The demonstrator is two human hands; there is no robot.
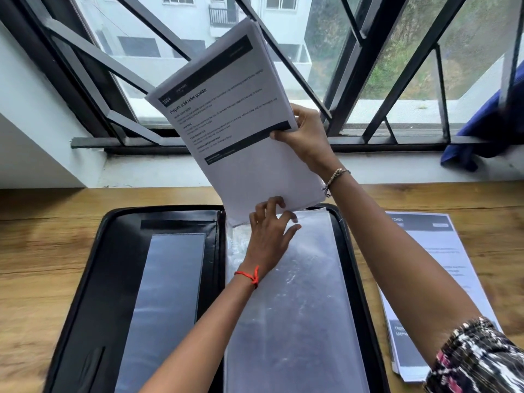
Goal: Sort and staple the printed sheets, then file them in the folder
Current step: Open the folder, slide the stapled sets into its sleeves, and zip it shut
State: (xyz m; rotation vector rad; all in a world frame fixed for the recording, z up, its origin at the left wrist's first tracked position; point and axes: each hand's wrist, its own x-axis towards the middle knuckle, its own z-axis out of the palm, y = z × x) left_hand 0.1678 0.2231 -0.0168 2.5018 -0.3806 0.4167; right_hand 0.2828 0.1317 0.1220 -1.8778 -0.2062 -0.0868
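Note:
A set of printed sheets [226, 114] is held up, tilted, above the open black folder [93, 265]. My right hand [306, 137] grips the set at its right edge, thumb on the printed face. The set's lower edge meets the top of a clear plastic sleeve [300, 293] on the folder's right side. My left hand [269, 231] is at that sleeve's top opening, fingers spread and touching the sleeve and the bottom of the sheets. The folder's left half shows another glossy pocket [170, 279].
Another pile of printed sheets [442, 265] lies on the wooden table [42, 251] right of the folder, partly under my right forearm. A barred window [368, 80] and sill run along the back; a blue cloth [482, 131] hangs on the bars at right.

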